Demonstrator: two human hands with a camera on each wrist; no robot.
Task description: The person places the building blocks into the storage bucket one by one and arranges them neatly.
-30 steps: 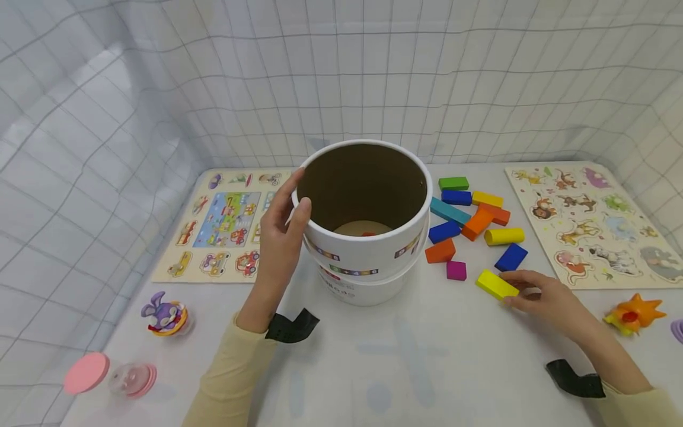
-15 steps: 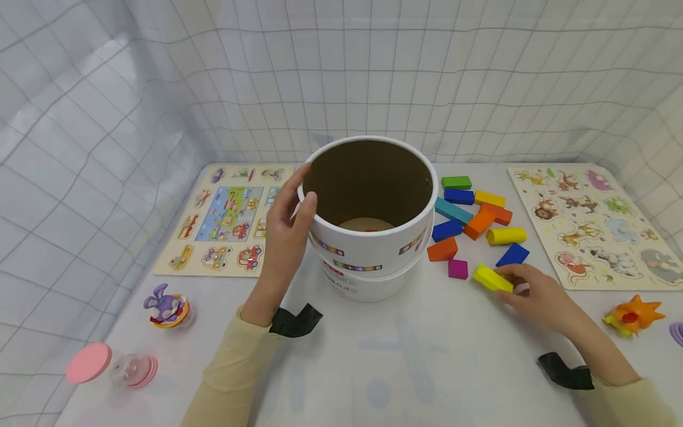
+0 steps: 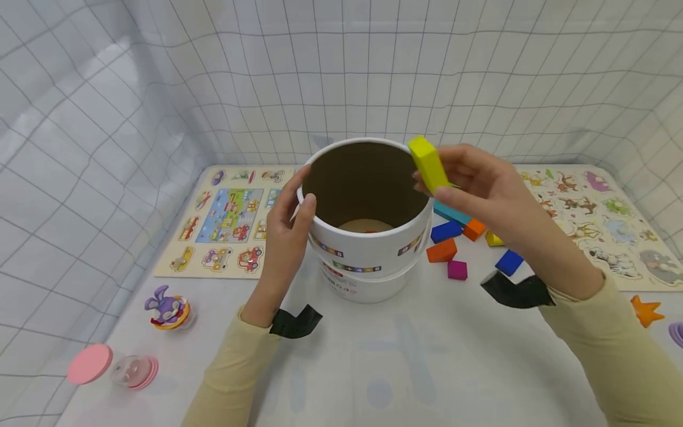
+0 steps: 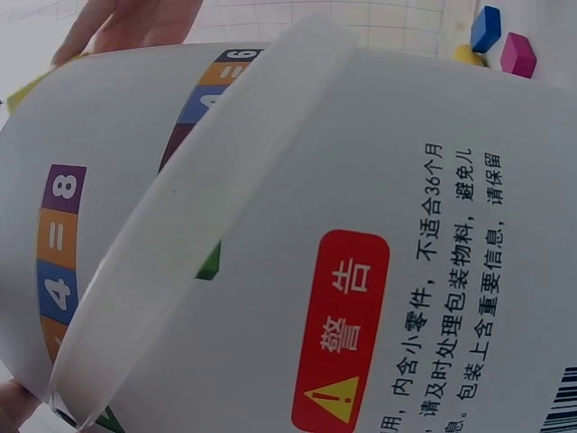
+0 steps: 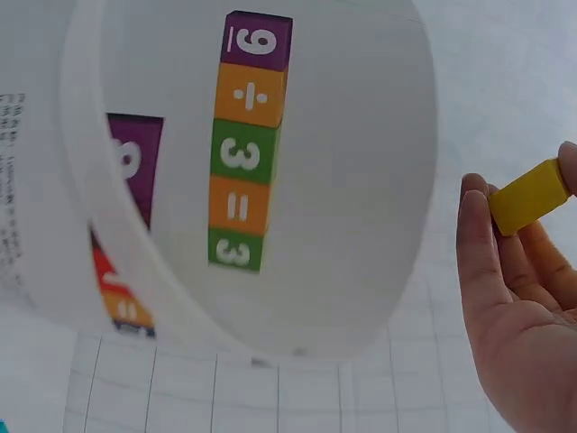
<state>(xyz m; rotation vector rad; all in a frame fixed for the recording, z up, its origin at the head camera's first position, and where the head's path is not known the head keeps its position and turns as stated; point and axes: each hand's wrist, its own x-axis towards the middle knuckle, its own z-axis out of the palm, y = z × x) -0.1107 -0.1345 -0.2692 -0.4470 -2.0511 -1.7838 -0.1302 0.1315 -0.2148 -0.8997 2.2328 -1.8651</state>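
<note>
A white bucket (image 3: 368, 255) printed with coloured sums stands in the middle of the table. My left hand (image 3: 288, 234) grips its left rim, thumb outside and fingers along the edge. Between the thumb and fingers of my right hand (image 3: 480, 184) is a yellow block (image 3: 428, 163), held up at the bucket's right rim. In the right wrist view the yellow block (image 5: 527, 197) shows pinched beside the bucket wall (image 5: 352, 180). Something small and red lies on the bucket's floor. Blue (image 3: 446, 231), orange (image 3: 441, 250) and magenta blocks (image 3: 457, 270) lie right of the bucket.
A vehicle puzzle board (image 3: 229, 216) lies at the left, an animal puzzle board (image 3: 613, 225) at the right. Nearer left are a purple rabbit toy (image 3: 166, 308), a pink disc (image 3: 89, 363) and a clear domed piece (image 3: 133, 372). An orange spiky toy (image 3: 647, 311) sits at right.
My right hand has picked the yellow block up off the table and carried it up and left to the bucket's rim. The left hand keeps its grip on the bucket.
</note>
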